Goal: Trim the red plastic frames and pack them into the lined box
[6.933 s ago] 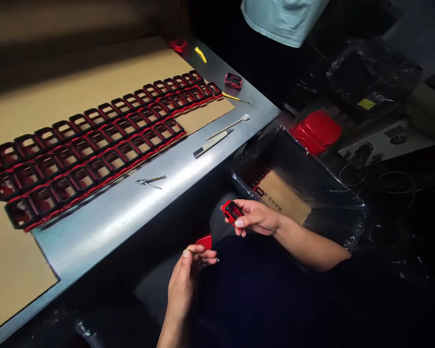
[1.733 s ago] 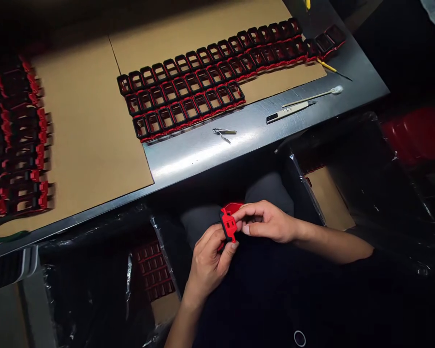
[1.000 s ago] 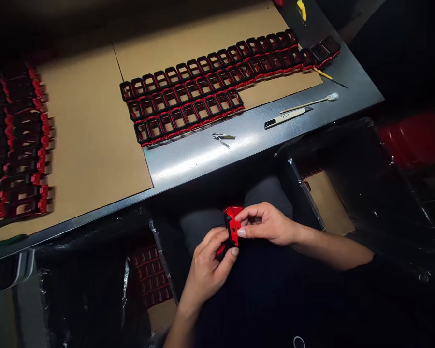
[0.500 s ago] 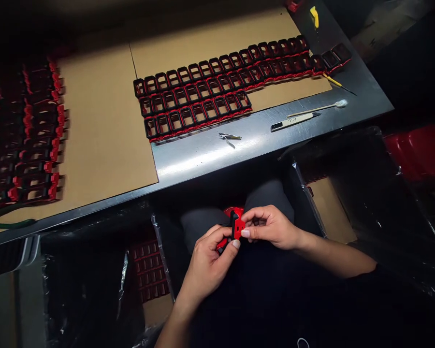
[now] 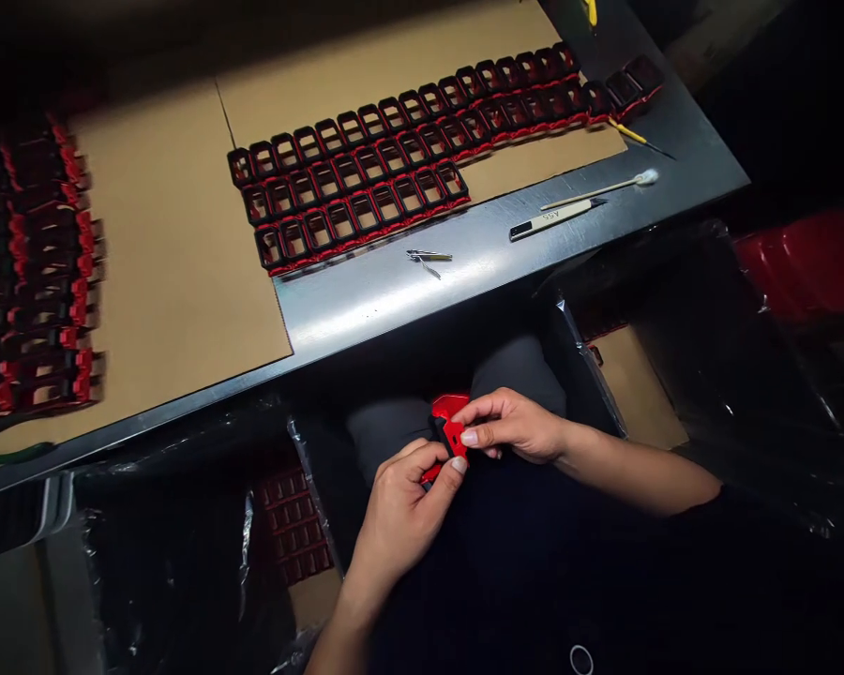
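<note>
Over my lap I hold a small red and black plastic frame (image 5: 451, 433) between both hands. My left hand (image 5: 408, 502) is closed on its lower end, thumb in front and fingers behind. The thumb and index finger of my right hand (image 5: 517, 427) pinch its right side. Part of the frame is hidden by my fingers. On the table ahead, similar red and black frames (image 5: 355, 183) stand in rows, the nearest row shorter than the others.
A nail clipper (image 5: 429, 261), a craft knife (image 5: 555, 219), a cotton-tipped stick (image 5: 597, 190) and a yellow-handled tool (image 5: 627, 130) lie on the metal table (image 5: 366, 309). More frames (image 5: 42, 281) cover the left of the cardboard (image 5: 175, 272). Plastic-lined boxes (image 5: 299, 525) flank my legs.
The camera view has shifted, so the table appears farther left. The held frame has turned slightly, showing more of its red face. Both hands keep their hold.
</note>
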### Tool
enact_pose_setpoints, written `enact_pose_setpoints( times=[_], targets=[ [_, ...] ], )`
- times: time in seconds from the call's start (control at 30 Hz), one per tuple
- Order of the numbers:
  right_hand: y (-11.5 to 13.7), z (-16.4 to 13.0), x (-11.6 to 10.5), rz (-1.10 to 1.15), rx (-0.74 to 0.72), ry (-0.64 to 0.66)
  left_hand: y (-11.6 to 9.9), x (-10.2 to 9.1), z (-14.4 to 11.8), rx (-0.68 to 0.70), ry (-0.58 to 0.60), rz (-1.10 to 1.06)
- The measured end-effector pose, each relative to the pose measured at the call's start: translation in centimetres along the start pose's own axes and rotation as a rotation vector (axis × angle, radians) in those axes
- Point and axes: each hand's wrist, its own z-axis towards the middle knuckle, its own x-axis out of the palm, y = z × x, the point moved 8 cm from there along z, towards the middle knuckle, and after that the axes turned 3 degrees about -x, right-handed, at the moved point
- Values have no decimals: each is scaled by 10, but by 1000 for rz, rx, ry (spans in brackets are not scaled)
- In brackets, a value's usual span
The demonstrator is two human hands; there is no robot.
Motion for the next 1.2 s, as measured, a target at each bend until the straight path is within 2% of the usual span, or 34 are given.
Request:
enact_pose_setpoints(
  times=[0.13, 0.37, 0.7, 0.83, 1.0, 1.2],
  targets=[
    [0, 0, 5, -19, 1, 61, -2, -2, -2, 1, -34, 33],
    [1, -4, 9, -65, -4, 89, -2, -9, -2, 11, -131, 8],
    [14, -10, 5, -310, -107, 123, 4, 0, 0, 47, -137, -72],
    [18, -12, 5, -375, -140, 119, 11, 5, 4, 8, -128, -106],
    [11, -10, 4, -268, -96, 76, 20, 6, 5, -68, -108, -158],
    [7, -7, 4, -34, -34, 39, 8, 5, 4, -35, 6, -183]
  ],
)
